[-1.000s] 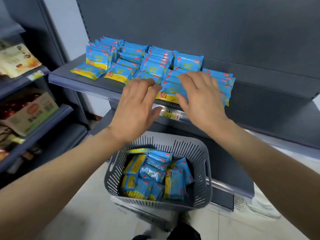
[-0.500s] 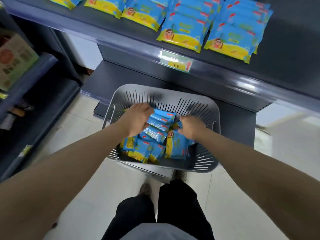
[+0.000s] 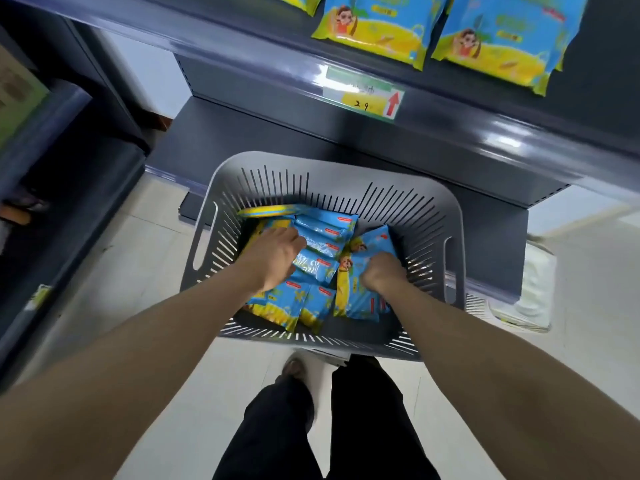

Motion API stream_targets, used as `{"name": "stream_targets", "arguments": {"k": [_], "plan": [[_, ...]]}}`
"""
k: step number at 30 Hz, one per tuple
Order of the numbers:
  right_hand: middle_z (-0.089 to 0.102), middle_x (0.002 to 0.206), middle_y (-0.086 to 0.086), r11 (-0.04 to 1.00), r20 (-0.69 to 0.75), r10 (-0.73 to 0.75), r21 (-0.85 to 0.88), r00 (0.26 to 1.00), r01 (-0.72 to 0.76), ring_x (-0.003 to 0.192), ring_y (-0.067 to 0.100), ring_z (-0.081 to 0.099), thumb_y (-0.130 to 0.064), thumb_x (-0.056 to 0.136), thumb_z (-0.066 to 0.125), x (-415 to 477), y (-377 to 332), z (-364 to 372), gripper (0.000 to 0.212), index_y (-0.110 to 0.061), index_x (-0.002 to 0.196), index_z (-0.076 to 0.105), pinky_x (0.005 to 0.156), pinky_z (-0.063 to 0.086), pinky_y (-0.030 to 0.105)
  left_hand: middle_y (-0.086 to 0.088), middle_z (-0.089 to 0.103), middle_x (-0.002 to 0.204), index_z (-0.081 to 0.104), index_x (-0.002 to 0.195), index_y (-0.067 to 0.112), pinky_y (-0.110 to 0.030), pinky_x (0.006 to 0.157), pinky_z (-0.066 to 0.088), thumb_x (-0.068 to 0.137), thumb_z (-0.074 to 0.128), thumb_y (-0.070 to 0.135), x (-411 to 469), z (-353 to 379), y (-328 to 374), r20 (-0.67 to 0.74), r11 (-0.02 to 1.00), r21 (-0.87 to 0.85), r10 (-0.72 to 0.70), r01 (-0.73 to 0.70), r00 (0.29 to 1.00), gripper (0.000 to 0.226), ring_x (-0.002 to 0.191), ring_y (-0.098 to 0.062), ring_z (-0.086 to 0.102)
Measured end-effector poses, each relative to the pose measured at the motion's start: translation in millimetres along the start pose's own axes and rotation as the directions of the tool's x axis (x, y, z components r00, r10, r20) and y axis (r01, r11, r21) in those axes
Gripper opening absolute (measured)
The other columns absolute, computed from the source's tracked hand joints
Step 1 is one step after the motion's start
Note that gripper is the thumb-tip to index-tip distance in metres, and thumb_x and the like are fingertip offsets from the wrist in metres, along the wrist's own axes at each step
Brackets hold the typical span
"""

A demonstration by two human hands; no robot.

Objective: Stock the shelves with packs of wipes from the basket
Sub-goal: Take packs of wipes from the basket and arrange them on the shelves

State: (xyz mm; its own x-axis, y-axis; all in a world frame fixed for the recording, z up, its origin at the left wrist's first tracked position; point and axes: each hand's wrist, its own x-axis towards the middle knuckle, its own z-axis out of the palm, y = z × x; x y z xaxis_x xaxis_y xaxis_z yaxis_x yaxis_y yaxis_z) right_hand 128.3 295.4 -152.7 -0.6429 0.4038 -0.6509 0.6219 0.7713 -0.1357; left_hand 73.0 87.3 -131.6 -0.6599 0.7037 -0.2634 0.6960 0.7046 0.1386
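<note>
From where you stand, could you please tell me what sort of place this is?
Probably a shop aisle: a metal shelf with a price tag on its edge, identical packs of wipes displayed on it, and a basket below.

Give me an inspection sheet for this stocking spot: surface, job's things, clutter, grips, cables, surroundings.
Surface: dark grey shelf with a price tag on its front edge.
Job's things: grey slatted basket below the shelf, holding loose packs of wipes; stocked packs lie flat at the shelf's front.
Clutter: nothing seen.
Grips: left hand is down among the basket's packs, fingertips hidden, so hold cannot be told; right hand has fingers curled round upright packs.
Cables: nothing seen.
Surroundings: pale floor; side shelving at left, blurred; pale blurred thing at right, cannot tell what.
</note>
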Motion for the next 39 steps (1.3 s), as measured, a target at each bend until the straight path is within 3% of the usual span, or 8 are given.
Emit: {"name": "stream_targets", "arguments": {"k": [3, 7, 10, 13, 16, 21, 33, 39], "plan": [[0.057, 0.084, 0.010, 0.999, 0.078, -0.035, 0.003, 0.996, 0.035, 0.078, 0.023, 0.058, -0.008, 0.085, 0.057, 4, -2, -6, 0.005, -0.005, 0.087, 0.054, 0.061, 0.046, 0.028, -0.006, 0.050, 0.127, 0.045, 0.130, 0.013, -0.033, 0.101, 0.029, 0.088, 0.058, 0.024, 12, 7, 3, 0.045, 0.999, 0.028, 0.019, -0.021, 0.999, 0.045, 0.119, -0.023, 0.044], [0.045, 0.067, 0.004, 0.995, 0.076, -0.091, 0.055, 0.993, 0.087, 0.057, 0.015, 0.044, -0.006, 0.089, 0.049, 5, -4, -16, 0.027, -0.010, 0.063, 0.040, 0.043, 0.032, 0.025, -0.007, 0.052, 0.125, 0.045, 0.130, 0.013, -0.033, 0.099, 0.030, 0.089, 0.053, 0.018, 28, 15, 3, 0.117, 0.992, 0.127, -0.002, -0.013, 0.993, 0.042, 0.116, -0.024, 0.047], [0.060, 0.097, 0.016, 0.985, 0.061, -0.118, 0.132, 0.991, 0.109, 0.087, 0.026, 0.060, -0.007, 0.089, 0.050, 8, -1, -21, 0.010, 0.000, 0.095, 0.054, 0.065, 0.050, 0.033, -0.006, 0.051, 0.124, 0.043, 0.129, 0.014, -0.033, 0.099, 0.027, 0.089, 0.049, 0.016, 33, 23, 5, 0.144, 0.970, 0.244, -0.038, 0.001, 0.989, 0.041, 0.116, -0.024, 0.045], [0.049, 0.133, 0.016, 0.959, 0.055, -0.067, 0.280, 0.996, 0.049, 0.116, 0.029, 0.053, -0.009, 0.086, 0.059, 11, 4, -21, 0.064, 0.000, 0.140, 0.027, 0.091, 0.047, 0.034, -0.007, 0.048, 0.125, 0.045, 0.126, 0.015, -0.035, 0.103, 0.026, 0.089, 0.050, 0.019, 40, 28, 13, 0.148, 0.949, 0.315, -0.073, 0.023, 0.986, 0.038, 0.118, -0.025, 0.042], [0.042, 0.141, 0.013, 0.977, 0.144, -0.081, 0.209, 0.986, 0.050, 0.123, 0.028, 0.048, -0.009, 0.081, 0.067, 4, 4, -16, 0.082, -0.004, 0.146, 0.017, 0.092, 0.044, 0.030, -0.007, 0.048, 0.124, 0.048, 0.124, 0.017, -0.038, 0.104, 0.025, 0.086, 0.053, 0.019, 42, 28, 15, 0.161, 0.940, 0.341, -0.069, 0.010, 0.985, 0.038, 0.119, -0.026, 0.041], [0.049, 0.135, 0.018, 0.988, 0.272, -0.089, 0.147, 0.958, 0.050, 0.121, 0.029, 0.050, -0.006, 0.083, 0.066, -11, 3, -5, 0.055, 0.002, 0.132, 0.043, 0.082, 0.046, 0.028, -0.002, 0.062, 0.100, 0.056, 0.107, 0.019, -0.034, 0.108, 0.016, 0.081, 0.056, 0.007, 36, 23, 10, 0.124, 0.984, 0.175, -0.057, 0.034, 0.991, 0.029, 0.107, -0.022, 0.052], [0.051, 0.127, 0.026, 0.937, -0.090, -0.348, -0.074, 0.933, 0.342, 0.115, 0.037, 0.052, -0.003, 0.091, 0.038, -81, -10, -141, 0.033, 0.007, 0.123, 0.040, 0.085, 0.042, 0.035, -0.007, 0.067, 0.101, 0.054, 0.103, 0.016, -0.029, 0.088, 0.031, 0.085, 0.054, 0.018, 23, -117, 40, -0.080, 0.999, 0.041, -0.008, 0.011, 0.997, 0.018, 0.094, -0.026, 0.059], [0.056, 0.086, 0.017, 0.870, -0.345, -0.486, -0.102, 0.803, 0.483, 0.058, 0.022, 0.045, 0.001, 0.090, 0.040, -120, 2, -239, 0.039, -0.013, 0.125, 0.030, 0.052, 0.031, 0.032, -0.007, 0.069, 0.092, 0.064, 0.101, 0.015, -0.028, 0.071, 0.036, 0.080, 0.063, 0.021, 19, -216, 67, -0.299, 0.988, -0.143, 0.018, -0.064, 0.954, 0.021, 0.088, -0.028, 0.060]]}}
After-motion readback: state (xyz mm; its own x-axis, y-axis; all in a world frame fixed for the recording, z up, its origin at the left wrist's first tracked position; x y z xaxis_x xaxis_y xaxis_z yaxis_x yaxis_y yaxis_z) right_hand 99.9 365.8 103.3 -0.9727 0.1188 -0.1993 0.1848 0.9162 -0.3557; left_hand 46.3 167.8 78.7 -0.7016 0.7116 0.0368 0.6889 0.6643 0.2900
